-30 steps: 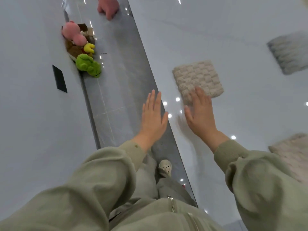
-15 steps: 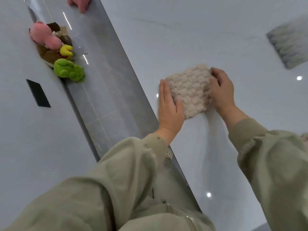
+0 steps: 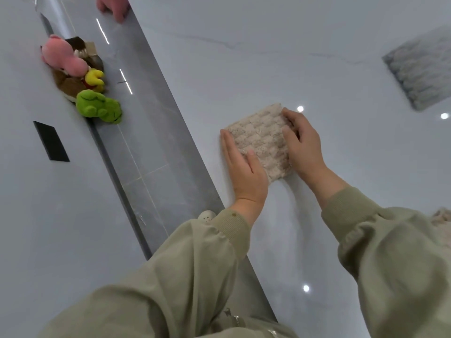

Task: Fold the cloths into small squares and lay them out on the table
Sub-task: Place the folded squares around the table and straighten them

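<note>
A beige waffle-textured cloth (image 3: pixel 260 140) lies folded into a small square on the glossy white table (image 3: pixel 280 57). My left hand (image 3: pixel 244 172) rests flat against its left edge, fingers straight and thumb on the cloth. My right hand (image 3: pixel 302 145) lies on its right side, fingers curled over the edge. A grey folded cloth (image 3: pixel 422 71) lies at the far right. Another beige cloth (image 3: pixel 443 219) peeks out behind my right sleeve.
The table's left edge runs diagonally above a grey tiled floor (image 3: pixel 144 132). Plush toys, pink (image 3: pixel 63 58), yellow (image 3: pixel 94 78) and green (image 3: pixel 98 107), sit by the left wall with a black plate (image 3: pixel 51 141). Another pink toy (image 3: pixel 113 6) is at the top.
Both hands moved from near the table edge to the beige cloth and now press against its two sides. The view has shifted right and closer.
</note>
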`<control>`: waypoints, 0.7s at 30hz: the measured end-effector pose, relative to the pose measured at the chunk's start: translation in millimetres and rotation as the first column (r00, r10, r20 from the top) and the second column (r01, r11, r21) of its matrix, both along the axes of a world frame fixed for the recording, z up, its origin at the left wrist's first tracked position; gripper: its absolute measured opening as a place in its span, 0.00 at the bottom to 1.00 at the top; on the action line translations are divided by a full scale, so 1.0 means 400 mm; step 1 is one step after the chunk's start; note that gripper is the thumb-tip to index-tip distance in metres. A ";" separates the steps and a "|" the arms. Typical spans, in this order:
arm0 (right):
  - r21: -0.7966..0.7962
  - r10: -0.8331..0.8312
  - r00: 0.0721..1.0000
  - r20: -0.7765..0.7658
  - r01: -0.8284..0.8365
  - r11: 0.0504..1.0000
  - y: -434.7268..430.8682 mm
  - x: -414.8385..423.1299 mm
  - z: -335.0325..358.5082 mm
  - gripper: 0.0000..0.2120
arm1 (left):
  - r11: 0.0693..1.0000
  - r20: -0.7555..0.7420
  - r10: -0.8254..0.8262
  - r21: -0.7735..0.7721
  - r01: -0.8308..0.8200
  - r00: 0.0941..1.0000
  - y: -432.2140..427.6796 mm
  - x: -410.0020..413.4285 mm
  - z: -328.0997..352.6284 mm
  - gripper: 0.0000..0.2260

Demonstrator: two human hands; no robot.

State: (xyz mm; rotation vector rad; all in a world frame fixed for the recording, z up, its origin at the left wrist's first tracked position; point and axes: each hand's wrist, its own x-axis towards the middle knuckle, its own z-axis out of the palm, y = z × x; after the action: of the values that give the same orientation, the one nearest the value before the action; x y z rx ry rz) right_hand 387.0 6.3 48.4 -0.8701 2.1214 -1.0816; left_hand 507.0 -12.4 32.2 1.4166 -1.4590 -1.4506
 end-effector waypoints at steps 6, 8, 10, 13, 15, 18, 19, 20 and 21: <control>-0.049 0.011 0.999 0.039 -0.009 0.999 -0.005 -0.037 0.025 0.22 | 0.999 -0.029 0.044 -0.007 -0.044 0.999 0.002 -0.005 0.012 0.28; -0.053 0.021 0.998 0.052 -0.018 0.998 -0.017 -0.040 0.027 0.22 | 0.998 -0.033 0.057 -0.008 -0.057 0.998 0.000 -0.007 0.009 0.29; -0.048 0.053 0.996 0.073 -0.049 0.998 -0.030 -0.025 0.026 0.23 | 0.998 -0.027 0.059 -0.018 -0.060 0.998 0.003 -0.010 0.003 0.29; -0.042 0.072 0.994 0.086 -0.068 0.997 -0.041 0.004 0.018 0.22 | 0.997 0.010 0.066 -0.052 -0.065 0.998 0.005 -0.016 -0.004 0.28; -0.042 0.047 0.997 0.065 -0.044 0.998 -0.041 0.006 0.017 0.21 | 0.996 0.029 0.060 -0.074 -0.057 0.998 0.006 -0.017 -0.001 0.28; -0.015 -0.009 1.000 -0.028 0.009 1.000 -0.032 -0.002 0.024 0.19 | 0.990 0.079 0.033 -0.137 -0.022 0.996 -0.010 0.005 0.003 0.28; 0.002 -0.008 0.997 -0.071 0.008 1.000 -0.027 -0.004 0.026 0.19 | 0.984 0.120 -0.006 -0.178 0.028 0.993 -0.023 0.020 0.003 0.28; 0.025 0.006 0.993 -0.114 -0.003 1.000 -0.021 -0.004 0.026 0.19 | 0.971 0.172 -0.071 -0.213 0.107 0.982 -0.038 0.036 0.005 0.27; 0.051 0.029 0.987 -0.158 -0.022 0.998 -0.016 -0.001 0.027 0.20 | 0.949 0.231 -0.152 -0.239 0.208 0.961 -0.058 0.051 0.010 0.27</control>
State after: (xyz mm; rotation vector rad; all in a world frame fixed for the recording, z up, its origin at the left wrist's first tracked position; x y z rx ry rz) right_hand 386.7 0.0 59.0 -0.9857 2.2501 -0.9711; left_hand 527.6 -35.4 36.1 1.3291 -1.8817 -1.1848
